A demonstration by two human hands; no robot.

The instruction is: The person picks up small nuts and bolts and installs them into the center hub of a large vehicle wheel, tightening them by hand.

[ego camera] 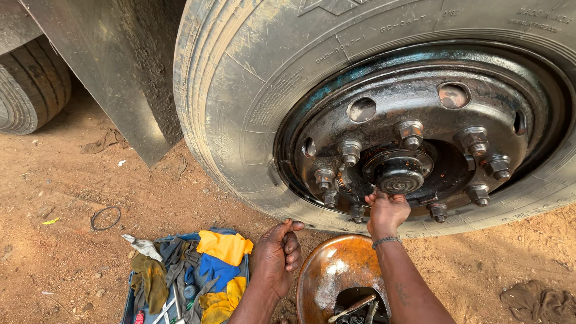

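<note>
Here the right hand (387, 213) is curled nearly shut, its fingertips pinched on the lower edge of the greasy hub cap (398, 173) at the centre of the truck wheel (336, 90). The left hand (277, 255) is loosely half-closed and holds nothing, its thumb and knuckles resting against the bottom of the tyre. Just below the wrists, a rusty metal bowl (339, 270) lies on the dirt with tools inside. Left of it, a blue tray (128, 305) holds yellow, blue and grey rags.
</note>
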